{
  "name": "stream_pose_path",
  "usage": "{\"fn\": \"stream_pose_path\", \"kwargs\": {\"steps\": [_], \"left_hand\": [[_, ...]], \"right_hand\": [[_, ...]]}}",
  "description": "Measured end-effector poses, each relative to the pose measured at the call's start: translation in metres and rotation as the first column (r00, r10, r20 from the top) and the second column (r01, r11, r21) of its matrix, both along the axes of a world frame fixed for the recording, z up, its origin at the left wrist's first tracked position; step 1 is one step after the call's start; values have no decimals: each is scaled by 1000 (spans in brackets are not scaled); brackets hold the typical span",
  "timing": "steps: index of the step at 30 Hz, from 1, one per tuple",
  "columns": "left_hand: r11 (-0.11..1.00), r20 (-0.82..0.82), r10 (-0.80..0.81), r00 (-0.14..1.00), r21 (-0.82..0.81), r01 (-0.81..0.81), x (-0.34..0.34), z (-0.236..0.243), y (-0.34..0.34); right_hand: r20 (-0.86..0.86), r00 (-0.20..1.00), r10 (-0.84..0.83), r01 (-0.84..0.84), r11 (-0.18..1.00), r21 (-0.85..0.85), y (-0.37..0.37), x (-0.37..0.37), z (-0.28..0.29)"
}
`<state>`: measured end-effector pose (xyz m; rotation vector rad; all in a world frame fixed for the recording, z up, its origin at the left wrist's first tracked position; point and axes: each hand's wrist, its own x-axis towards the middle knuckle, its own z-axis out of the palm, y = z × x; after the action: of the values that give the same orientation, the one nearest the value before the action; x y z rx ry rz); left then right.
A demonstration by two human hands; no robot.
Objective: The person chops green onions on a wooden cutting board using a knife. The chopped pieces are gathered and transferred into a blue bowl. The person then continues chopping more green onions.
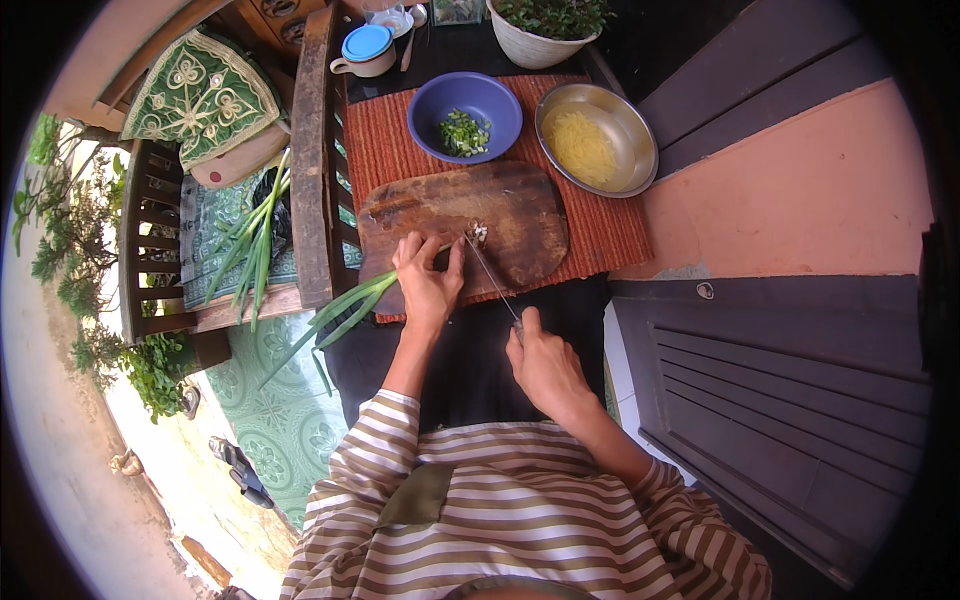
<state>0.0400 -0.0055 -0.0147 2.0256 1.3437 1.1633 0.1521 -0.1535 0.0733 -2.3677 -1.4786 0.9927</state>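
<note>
My left hand (pixel 430 278) is closed on a green onion, pressing it to a worn wooden cutting board (pixel 520 205). The long green leaves of the green onion (pixel 350 302) trail off the board's left edge toward the floor. In my right hand (pixel 545 362) is the handle of a knife (pixel 490 268). Its blade slants up and left, its tip near my left fingertips. Small whitish cut pieces (pixel 478 234) lie beside the tip. Beyond the board, a blue bowl (pixel 425 105) holds chopped green onion (pixel 464 134).
A steel bowl (pixel 640 150) with pale yellow shreds stands right of the blue bowl, on an orange-red woven mat (pixel 375 140). Farther back are a blue-lidded cup (pixel 367 50) and a white plant pot (pixel 530 45). More green onions (pixel 262 235) lie on the bench at left.
</note>
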Motion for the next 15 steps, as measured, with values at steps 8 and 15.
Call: {"fn": "stream_pose_path", "kwargs": {"steps": [8,15], "left_hand": [[1000,3,-1,1000,-14,1,-1,0,0],[998,-13,2,1000,-57,-2,-1,-1,-1]], "right_hand": [[13,1000,5,-4,999,-54,11,-1,-2],[10,1000,6,-6,1000,-29,17,-3,-13]]}}
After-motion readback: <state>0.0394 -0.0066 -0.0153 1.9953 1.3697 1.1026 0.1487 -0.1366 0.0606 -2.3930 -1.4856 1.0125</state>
